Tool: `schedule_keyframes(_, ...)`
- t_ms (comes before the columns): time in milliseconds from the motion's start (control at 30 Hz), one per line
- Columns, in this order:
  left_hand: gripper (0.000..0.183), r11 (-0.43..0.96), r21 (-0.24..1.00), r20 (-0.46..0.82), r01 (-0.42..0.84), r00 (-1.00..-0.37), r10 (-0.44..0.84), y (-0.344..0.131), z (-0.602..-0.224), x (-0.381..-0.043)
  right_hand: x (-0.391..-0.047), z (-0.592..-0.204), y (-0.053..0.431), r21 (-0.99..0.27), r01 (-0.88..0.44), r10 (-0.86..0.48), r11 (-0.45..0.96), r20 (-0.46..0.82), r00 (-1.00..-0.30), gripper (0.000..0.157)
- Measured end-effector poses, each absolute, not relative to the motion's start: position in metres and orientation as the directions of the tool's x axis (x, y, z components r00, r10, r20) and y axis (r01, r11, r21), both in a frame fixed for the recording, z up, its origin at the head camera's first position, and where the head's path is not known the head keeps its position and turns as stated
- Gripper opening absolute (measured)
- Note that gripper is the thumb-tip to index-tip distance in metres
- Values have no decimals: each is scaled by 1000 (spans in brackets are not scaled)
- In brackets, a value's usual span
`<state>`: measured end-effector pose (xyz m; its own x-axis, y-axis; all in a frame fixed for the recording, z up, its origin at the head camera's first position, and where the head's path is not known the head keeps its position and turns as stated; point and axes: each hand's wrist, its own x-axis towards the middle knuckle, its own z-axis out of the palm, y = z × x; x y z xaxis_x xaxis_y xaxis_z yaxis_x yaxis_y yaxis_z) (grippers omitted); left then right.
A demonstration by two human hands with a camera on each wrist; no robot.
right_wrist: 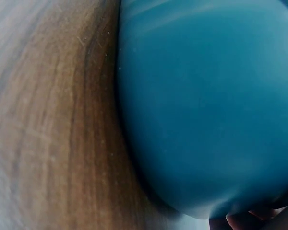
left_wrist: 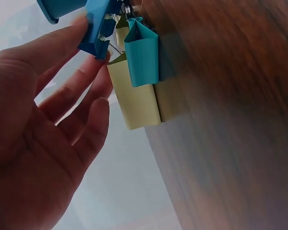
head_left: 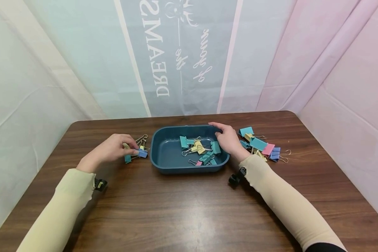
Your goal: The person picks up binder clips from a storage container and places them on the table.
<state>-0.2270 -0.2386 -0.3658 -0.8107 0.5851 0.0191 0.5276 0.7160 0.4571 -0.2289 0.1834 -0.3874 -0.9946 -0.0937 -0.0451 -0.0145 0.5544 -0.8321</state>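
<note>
Between thumb and fingers, my left hand (head_left: 118, 147) pinches a blue binder clip (head_left: 142, 153) just left of the dark teal tray (head_left: 189, 170). Beside that hand in the left wrist view, a teal binder clip (left_wrist: 144, 60) overlaps a pale yellow binder clip (left_wrist: 134, 103). My right hand (head_left: 230, 142) grips the tray's right end, its thumb over the rim and a finger stretched toward the back corner. Several teal and yellow binder clips and a pink one lie inside the tray, mostly in its right half. The tray's wall (right_wrist: 201, 100) fills most of the right wrist view.
Right of the tray, behind my right wrist, lies a pile of teal, yellow, pink and blue binder clips (head_left: 259, 144). The wooden table (head_left: 176, 210) ends at a hanging cloth (head_left: 186, 70) with white lettering; more cloth hangs at both sides.
</note>
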Motion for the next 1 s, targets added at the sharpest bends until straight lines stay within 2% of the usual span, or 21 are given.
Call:
schedule_keyframes(167,7,733,447,-15,512,-815,579,-237,-367,-227,-229,-387,182,-835,-14,-98,550,-48,-994,48)
schedule_keyframes(400,23,749,481,-54,456,-838,544,-235,-362,-227,-230,-387,182,-830,-15,-94,558,-46,-995,48)
schedule_keyframes(600,18,731,493,-4,472,-839,545,-225,-354,-226,-230,-387,182,-822,-20,-94,569,-41,-995,48)
schedule_keyframes(833,9,649,470,128,599,-773,621,-196,-342,-220,-229,-386,181,-813,-18,-98,583,-48,-994,49)
schedule_keyframes(1000,9,597,463,182,655,-730,659,-166,-335,-220,-229,-383,182,-806,-24,-105,591,-48,-993,50)
